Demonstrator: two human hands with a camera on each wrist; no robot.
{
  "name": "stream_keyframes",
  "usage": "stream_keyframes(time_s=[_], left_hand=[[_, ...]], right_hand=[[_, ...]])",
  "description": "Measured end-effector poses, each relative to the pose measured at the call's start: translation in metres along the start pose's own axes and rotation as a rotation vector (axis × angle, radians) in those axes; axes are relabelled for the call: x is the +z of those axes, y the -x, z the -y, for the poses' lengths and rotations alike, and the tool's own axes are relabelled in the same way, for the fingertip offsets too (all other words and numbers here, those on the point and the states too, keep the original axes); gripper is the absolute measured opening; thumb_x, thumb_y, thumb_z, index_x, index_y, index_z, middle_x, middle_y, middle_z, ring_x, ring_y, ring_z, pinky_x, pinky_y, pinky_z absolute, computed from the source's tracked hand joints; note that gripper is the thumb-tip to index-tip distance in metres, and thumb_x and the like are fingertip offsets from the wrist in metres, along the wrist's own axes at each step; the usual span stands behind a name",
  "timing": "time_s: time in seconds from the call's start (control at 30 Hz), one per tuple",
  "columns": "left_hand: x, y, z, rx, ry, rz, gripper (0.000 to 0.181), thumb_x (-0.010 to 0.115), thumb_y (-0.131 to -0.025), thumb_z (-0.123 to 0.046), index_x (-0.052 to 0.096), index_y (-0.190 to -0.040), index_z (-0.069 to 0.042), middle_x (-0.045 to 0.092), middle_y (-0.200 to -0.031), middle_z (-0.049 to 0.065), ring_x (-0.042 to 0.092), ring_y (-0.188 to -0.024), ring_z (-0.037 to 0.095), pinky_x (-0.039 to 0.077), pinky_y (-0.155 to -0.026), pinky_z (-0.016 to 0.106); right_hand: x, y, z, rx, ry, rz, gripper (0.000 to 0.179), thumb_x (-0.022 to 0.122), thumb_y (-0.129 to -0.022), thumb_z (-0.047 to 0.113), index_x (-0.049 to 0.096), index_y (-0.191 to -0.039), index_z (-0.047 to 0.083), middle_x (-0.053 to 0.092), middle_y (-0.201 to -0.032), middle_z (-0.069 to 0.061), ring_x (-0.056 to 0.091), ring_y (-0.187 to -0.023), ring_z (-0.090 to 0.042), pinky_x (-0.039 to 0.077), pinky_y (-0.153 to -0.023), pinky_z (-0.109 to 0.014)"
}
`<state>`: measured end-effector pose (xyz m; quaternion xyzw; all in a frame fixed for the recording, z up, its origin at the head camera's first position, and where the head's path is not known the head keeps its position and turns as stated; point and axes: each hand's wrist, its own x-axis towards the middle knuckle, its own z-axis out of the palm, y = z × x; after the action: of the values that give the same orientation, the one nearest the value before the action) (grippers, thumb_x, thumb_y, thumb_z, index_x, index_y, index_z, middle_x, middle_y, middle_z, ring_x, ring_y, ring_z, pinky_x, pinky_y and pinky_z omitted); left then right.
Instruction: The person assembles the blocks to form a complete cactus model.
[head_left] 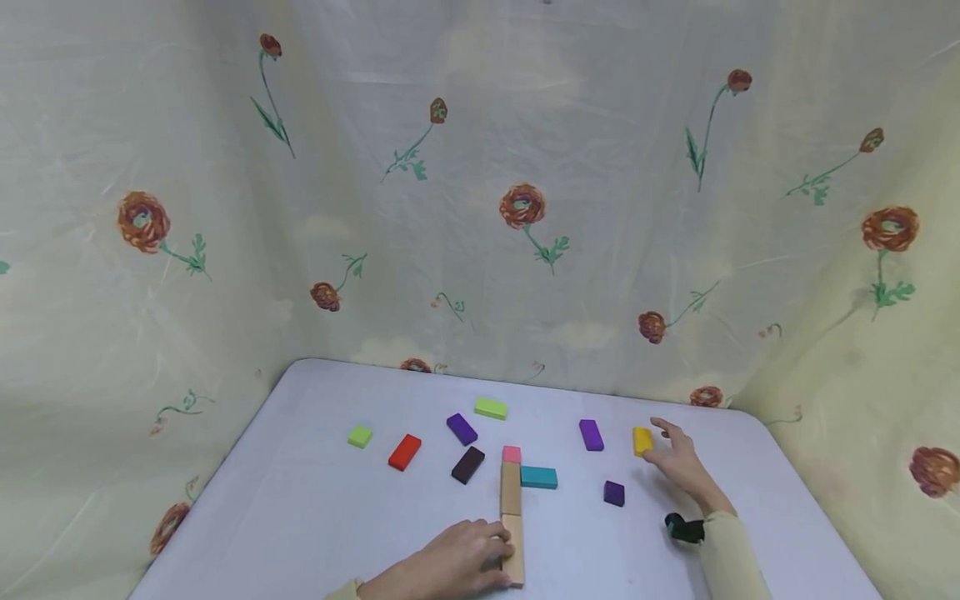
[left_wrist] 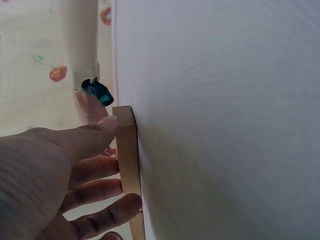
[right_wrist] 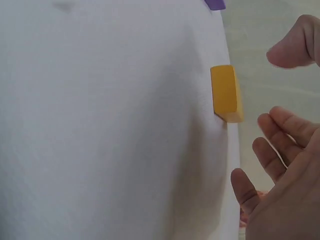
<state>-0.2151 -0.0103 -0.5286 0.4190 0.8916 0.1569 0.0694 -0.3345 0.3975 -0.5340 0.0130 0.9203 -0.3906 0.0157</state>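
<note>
Head view: nearest the wearer, the left hand [head_left: 462, 556] is resting on a long, pale wooden block [head_left: 517, 535], its fingers loosely bent; the left wrist view is showing the thumb and fingertips lying against it. Directly beyond, a slightly darker tan wooden block [head_left: 511, 489] is continuing the row, end to end. To the right, a black device [head_left: 684, 527] is sitting at the right wrist, beside a cream sleeve [head_left: 727, 550]. A dark purple cube [head_left: 614, 493] is lying between the row and that arm, and a flat teal rectangular block [head_left: 539, 477] is sticking out rightward from the row's far part. The right hand [head_left: 681, 467] is hovering with thumb and fingers spread apart, just beside an upright-looking yellow rectangular block [head_left: 642, 442]; the right wrist view is showing a gap between them. At the row's far end, a small pink block [head_left: 512, 454] is touching the tan piece. Left of it, a blackish rectangular block [head_left: 468, 465] and a red rectangular block [head_left: 405, 452] are lying askew. Farther off, a lime-green rectangular block [head_left: 491, 408] is lying on the white table [head_left: 315, 533], before flower-printed fabric [head_left: 615, 142].
</note>
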Motion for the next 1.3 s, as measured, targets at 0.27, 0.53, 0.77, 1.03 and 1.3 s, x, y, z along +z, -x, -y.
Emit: stream_keyframes(time_s=[0.27,0.53,0.77,1.03,1.3], left_hand=[[0.0,0.001,0.001,0.008,0.0,0.008,0.036,0.066,-0.088,-0.045,0.07,-0.115,-0.021,0.064,-0.115,-0.01,0.058,-0.096,-0.001,0.05,-0.082,0.019],[0.0,0.002,0.002,0.025,0.0,0.0,0.037,0.066,-0.088,-0.044,0.07,-0.115,-0.02,0.065,-0.115,-0.009,0.059,-0.096,-0.001,0.05,-0.082,0.019],[0.0,0.002,0.002,0.025,0.003,0.002,0.036,0.066,-0.088,-0.044,0.07,-0.115,-0.02,0.065,-0.116,-0.009,0.059,-0.096,-0.001,0.05,-0.082,0.019],[-0.001,0.002,0.002,0.007,0.014,0.017,0.037,0.066,-0.088,-0.044,0.07,-0.116,-0.021,0.064,-0.117,-0.009,0.059,-0.097,0.0,0.051,-0.083,0.02],[-0.002,0.001,0.002,0.015,0.013,0.006,0.036,0.066,-0.088,-0.043,0.07,-0.116,-0.02,0.065,-0.116,-0.009,0.059,-0.096,-0.001,0.05,-0.082,0.019]], right_hand=[[0.002,-0.011,-0.011,0.058,0.038,0.03,0.072,0.059,-0.091,0.021,0.022,-0.149,0.0,0.019,-0.149,-0.03,0.021,-0.133,-0.047,0.022,-0.106,-0.066],[0.003,-0.012,-0.013,0.031,0.061,0.024,0.063,0.059,-0.089,0.015,0.034,-0.144,-0.003,0.027,-0.146,-0.034,0.027,-0.132,-0.051,0.021,-0.108,-0.066],[0.004,-0.009,-0.007,0.056,0.071,0.04,0.065,0.064,-0.087,0.018,0.037,-0.142,-0.002,0.03,-0.145,-0.033,0.027,-0.131,-0.052,0.023,-0.107,-0.067],[0.008,-0.007,0.006,-0.014,0.156,0.061,0.061,0.071,-0.083,0.021,0.048,-0.136,0.001,0.045,-0.138,-0.026,0.036,-0.12,-0.045,0.032,-0.097,-0.064],[0.022,-0.014,0.023,-0.078,0.216,0.1,0.057,0.074,-0.08,0.023,0.055,-0.132,0.006,0.05,-0.136,-0.021,0.042,-0.118,-0.04,0.038,-0.095,-0.061]])
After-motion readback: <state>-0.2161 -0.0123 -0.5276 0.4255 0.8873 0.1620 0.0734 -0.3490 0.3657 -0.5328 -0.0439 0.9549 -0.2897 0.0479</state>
